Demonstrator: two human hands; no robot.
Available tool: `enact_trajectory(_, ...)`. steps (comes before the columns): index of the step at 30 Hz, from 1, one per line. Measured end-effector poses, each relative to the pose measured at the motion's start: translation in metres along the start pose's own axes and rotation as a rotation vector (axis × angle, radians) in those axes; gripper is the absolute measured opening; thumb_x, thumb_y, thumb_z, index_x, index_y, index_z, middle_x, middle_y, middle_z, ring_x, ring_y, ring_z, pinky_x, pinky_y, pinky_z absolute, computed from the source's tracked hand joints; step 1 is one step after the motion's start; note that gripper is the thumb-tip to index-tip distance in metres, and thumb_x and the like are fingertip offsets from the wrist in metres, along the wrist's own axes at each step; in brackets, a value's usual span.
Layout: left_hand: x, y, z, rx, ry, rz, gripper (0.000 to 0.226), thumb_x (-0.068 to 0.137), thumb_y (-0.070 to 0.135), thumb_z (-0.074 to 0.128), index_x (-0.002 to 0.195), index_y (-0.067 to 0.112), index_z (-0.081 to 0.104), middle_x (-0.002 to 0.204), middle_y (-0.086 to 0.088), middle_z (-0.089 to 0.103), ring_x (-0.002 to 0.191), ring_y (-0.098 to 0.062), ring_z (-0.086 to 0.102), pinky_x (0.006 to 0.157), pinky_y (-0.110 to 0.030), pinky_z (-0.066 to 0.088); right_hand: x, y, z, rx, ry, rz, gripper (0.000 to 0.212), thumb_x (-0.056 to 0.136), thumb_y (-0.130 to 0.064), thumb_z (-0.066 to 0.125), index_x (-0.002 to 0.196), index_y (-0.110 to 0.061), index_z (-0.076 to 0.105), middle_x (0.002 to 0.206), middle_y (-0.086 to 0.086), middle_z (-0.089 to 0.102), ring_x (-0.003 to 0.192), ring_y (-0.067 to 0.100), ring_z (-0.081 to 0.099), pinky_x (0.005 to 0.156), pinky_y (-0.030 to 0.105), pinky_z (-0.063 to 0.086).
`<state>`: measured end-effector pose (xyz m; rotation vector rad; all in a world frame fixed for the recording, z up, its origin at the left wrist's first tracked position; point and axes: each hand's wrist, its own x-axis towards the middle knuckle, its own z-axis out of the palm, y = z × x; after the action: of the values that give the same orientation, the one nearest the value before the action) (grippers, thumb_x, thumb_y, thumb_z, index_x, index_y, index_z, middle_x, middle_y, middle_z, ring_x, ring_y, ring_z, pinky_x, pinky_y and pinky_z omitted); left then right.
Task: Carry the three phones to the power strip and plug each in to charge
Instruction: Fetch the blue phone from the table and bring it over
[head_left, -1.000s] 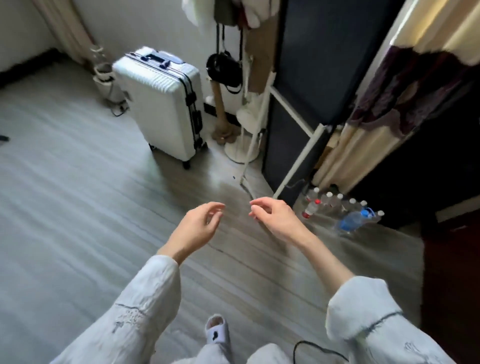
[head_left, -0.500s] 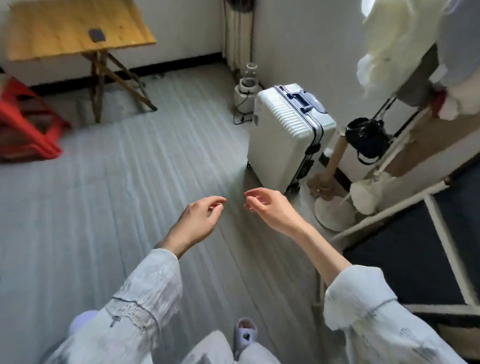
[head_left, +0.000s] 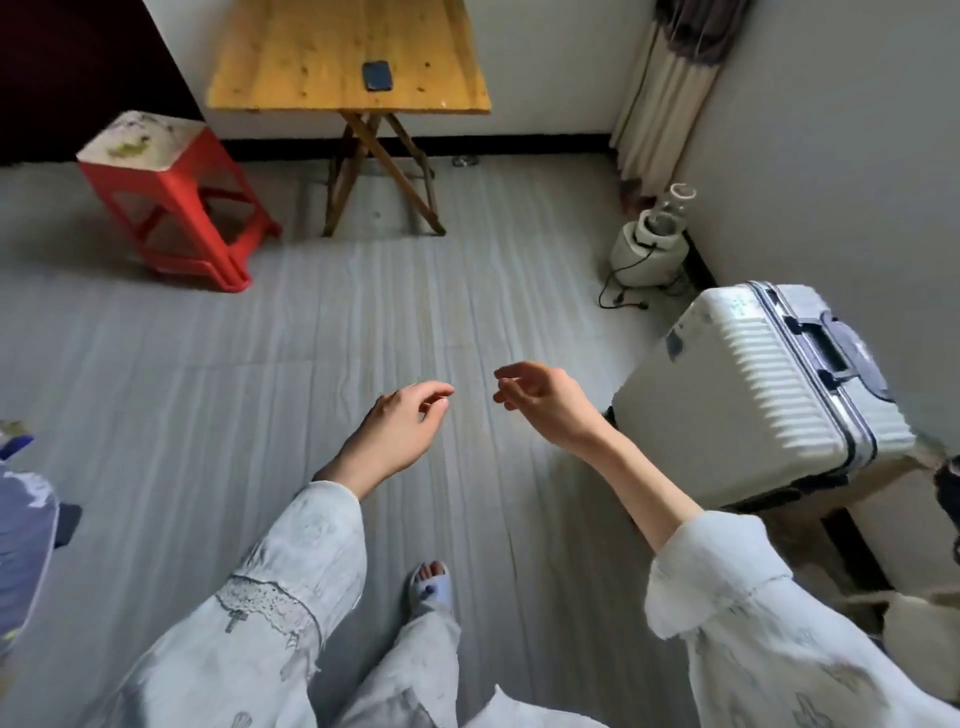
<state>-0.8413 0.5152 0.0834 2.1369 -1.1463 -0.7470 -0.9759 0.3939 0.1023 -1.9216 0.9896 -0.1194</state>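
A dark phone (head_left: 377, 76) lies flat on a wooden folding table (head_left: 291, 62) against the far wall. My left hand (head_left: 399, 427) and my right hand (head_left: 540, 400) hover side by side at mid-height over the floor, well short of the table. Both hold nothing, with their fingers loosely curled. I see only this one phone, and no power strip is in view.
A red plastic stool (head_left: 176, 197) stands left of the table. A white ribbed suitcase (head_left: 763, 395) stands at the right, with a small white appliance and its cord (head_left: 649, 244) in the corner behind it. Grey plank floor (head_left: 260, 395) stretches between me and the table.
The view has swung left: the suitcase slid to the right edge and the table with the phone came to the top centre. Both hands stayed raised and held nothing.
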Motion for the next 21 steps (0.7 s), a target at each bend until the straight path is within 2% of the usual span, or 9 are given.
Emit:
enact_trajectory(5,0.114,-0.019,-0.07,0.015,0.054,-0.015,0.029,0.093,0.024,0.045,0.119,0.019,0.057,0.124,-0.002,0.062,0.11,-0.018,0.057,0.093,-0.025,0.04,0.122,-0.052,-0.01,0.009,0.01,-0.061,0.025,0.092,-0.019,0.051,0.113,-0.01,0.062,0.1,0.01,0.072,0.087,0.013,0.064,0.086,0.024,0.046)
enact_trajectory(9,0.196,-0.028,-0.106,0.024,0.053,-0.016,0.028,0.093,0.025,0.045,0.118,0.02,0.058,0.122,-0.001,0.063,0.108,-0.017,0.058,0.09,-0.022,0.038,0.209,-0.077,-0.021,0.007,0.011,-0.064,0.025,0.092,-0.018,0.05,0.113,-0.011,0.062,0.1,0.009,0.072,0.081,0.008,0.059,0.081,0.021,0.044)
enact_trajectory(15,0.324,-0.05,-0.144,0.053,0.064,-0.052,0.028,0.093,0.025,0.045,0.118,0.02,0.057,0.122,-0.001,0.062,0.109,-0.015,0.057,0.09,-0.022,0.038,0.351,-0.105,-0.045,-0.02,-0.02,-0.11,0.026,0.092,-0.019,0.051,0.114,-0.01,0.061,0.101,0.009,0.072,0.092,0.018,0.066,0.085,0.024,0.046)
enact_trajectory(19,0.404,-0.053,-0.176,0.063,0.079,-0.088,0.029,0.094,0.025,0.044,0.119,0.019,0.056,0.123,-0.001,0.061,0.111,-0.017,0.055,0.089,-0.022,0.037,0.445,-0.131,-0.067,-0.013,-0.029,-0.154,0.026,0.092,-0.018,0.05,0.114,-0.009,0.061,0.102,0.01,0.071,0.082,0.01,0.06,0.086,0.025,0.047)
enact_trajectory(21,0.441,-0.052,-0.195,0.074,0.081,-0.109,0.029,0.094,0.026,0.043,0.12,0.02,0.056,0.124,-0.001,0.061,0.112,-0.016,0.055,0.09,-0.022,0.037,0.486,-0.148,-0.077,-0.016,-0.038,-0.171,0.026,0.092,-0.018,0.05,0.114,-0.009,0.061,0.102,0.01,0.071,0.082,0.011,0.061,0.085,0.024,0.046)
